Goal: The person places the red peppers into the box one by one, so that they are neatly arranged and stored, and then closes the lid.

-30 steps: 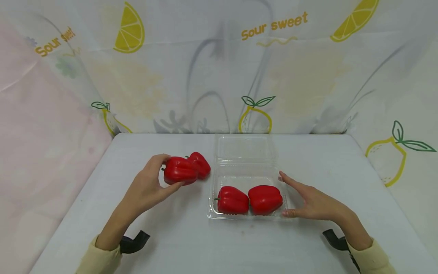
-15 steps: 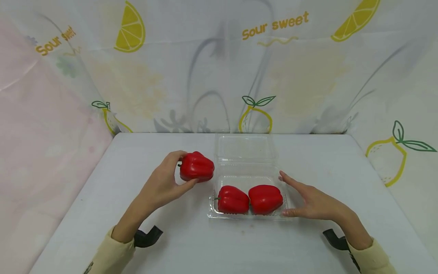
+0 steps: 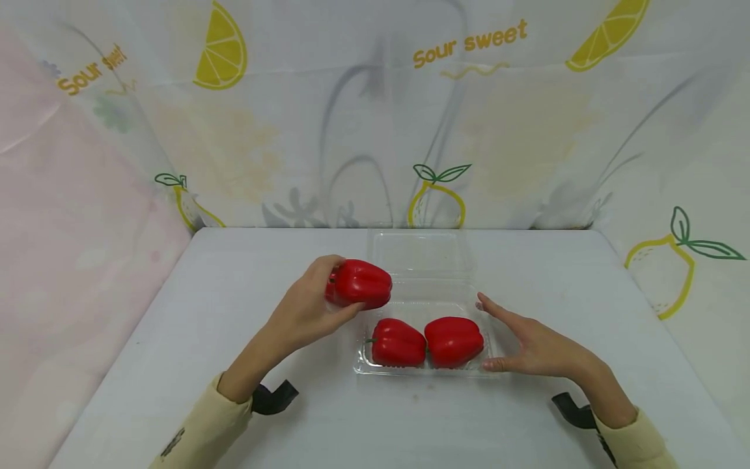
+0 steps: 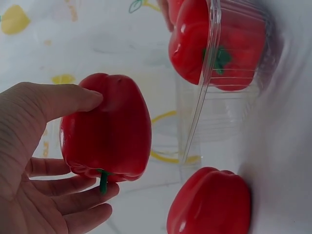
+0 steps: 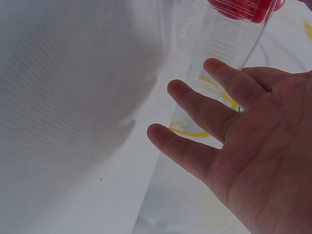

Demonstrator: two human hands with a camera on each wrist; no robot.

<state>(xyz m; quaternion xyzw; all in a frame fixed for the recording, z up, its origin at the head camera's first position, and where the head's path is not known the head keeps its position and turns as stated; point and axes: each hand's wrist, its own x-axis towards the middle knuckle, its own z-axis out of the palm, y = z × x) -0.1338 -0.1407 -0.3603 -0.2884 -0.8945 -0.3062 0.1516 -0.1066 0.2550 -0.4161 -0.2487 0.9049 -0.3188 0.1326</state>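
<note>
My left hand (image 3: pixel 307 309) grips a red bell pepper (image 3: pixel 363 283) between thumb and fingers, raised over the left back part of a clear plastic clamshell box (image 3: pixel 436 293). In the left wrist view this bell pepper (image 4: pixel 109 126) has its green stem pointing down. Two more red bell peppers, a left one (image 3: pixel 398 343) and a right one (image 3: pixel 454 342), lie side by side in the front of the box. Another bell pepper (image 4: pixel 209 204) sits on the table left of the box, mostly hidden in the head view. My right hand (image 3: pixel 539 345) is spread, fingertips at the box's right rim.
The box's lid (image 3: pixel 418 254) lies folded back toward the rear of the white table (image 3: pixel 281 423). Behind the table hangs a printed cloth (image 3: pixel 351 117) with lemon drawings. Black wrist straps (image 3: pixel 275 398) stick out by both sleeves.
My left hand has carried the held bell pepper rightward, from beside the table's other pepper to over the box's left edge. The right hand and the box have stayed put.
</note>
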